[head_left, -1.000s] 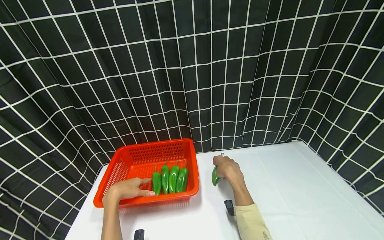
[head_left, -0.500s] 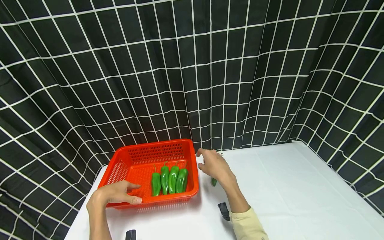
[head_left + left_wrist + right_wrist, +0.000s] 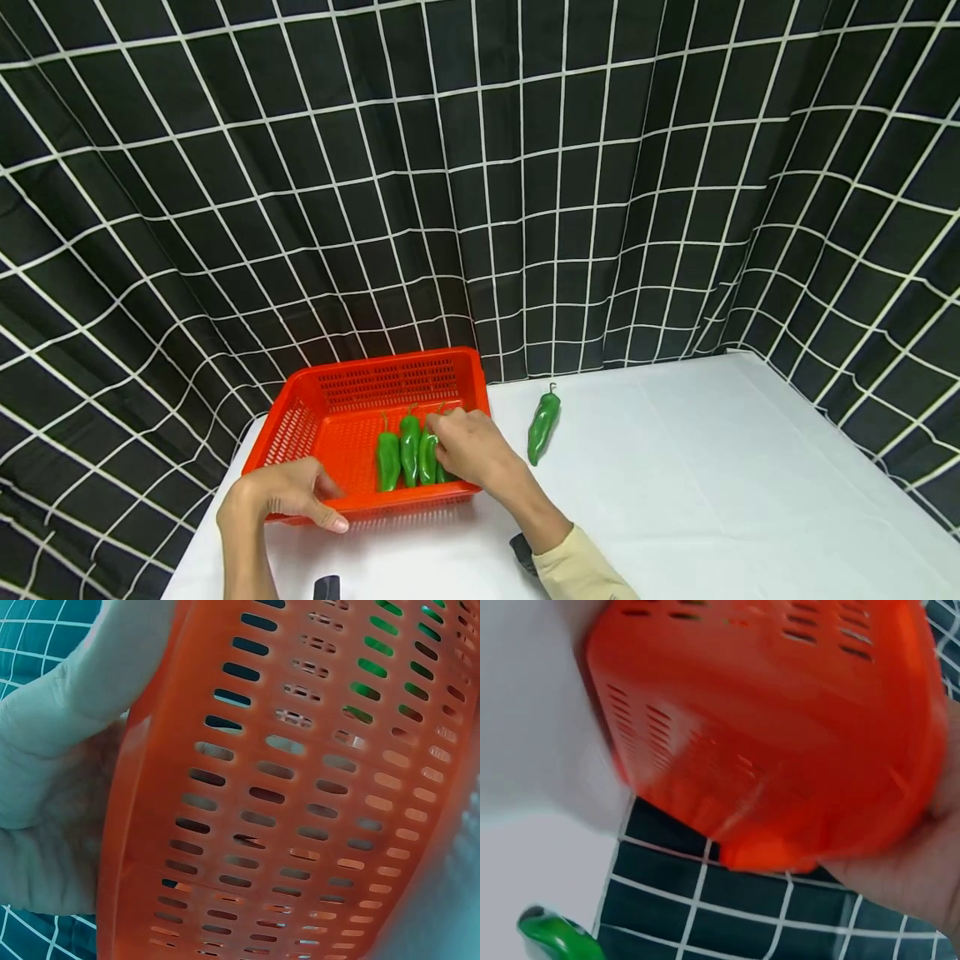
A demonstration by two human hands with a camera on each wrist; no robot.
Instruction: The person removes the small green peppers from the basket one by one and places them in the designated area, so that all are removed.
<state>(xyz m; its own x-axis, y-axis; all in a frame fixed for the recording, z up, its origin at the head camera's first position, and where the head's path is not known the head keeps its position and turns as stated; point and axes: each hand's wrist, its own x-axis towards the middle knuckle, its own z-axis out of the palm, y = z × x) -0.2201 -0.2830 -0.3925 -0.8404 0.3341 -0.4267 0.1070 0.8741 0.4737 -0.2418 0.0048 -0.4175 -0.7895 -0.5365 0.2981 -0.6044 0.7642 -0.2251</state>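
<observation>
Head view: so there's a red plastic basket with slotted walls (image 3: 405, 499) on a table under a white cloth (image 3: 712, 467), and a black curtain with a white grid (image 3: 577, 183) behind it.
Pepper row: four long glossy green peppers (image 3: 409, 452) are visible in the basket's right half, side by side, stems toward the curtain, so their long axes run near-to-far.
Right hand: the person's right hand (image 3: 471, 446) is over the right end of that row, mostly covering the last pepper and overlapping its neighbour. Fingers bend down, but the tips are hidden, so can't tell if they're clamped on a pepper or just touching.
Which way: that hand slants in from the right, across those axes. Two peppers are right at its fingers, the other two just left. It's clearly the nearer hand.
Left hand: the left hand (image 3: 288, 492) holds the basket's near edge, thumb outside, fingers inside, off the peppers.
Loose one: a single long glossy green pepper (image 3: 543, 425) lies on the cloth right of the basket, stem end away and leaning right. The right hand's fingers point away from it.
Right wrist view: blurry, no help with the fingertips.
</observation>
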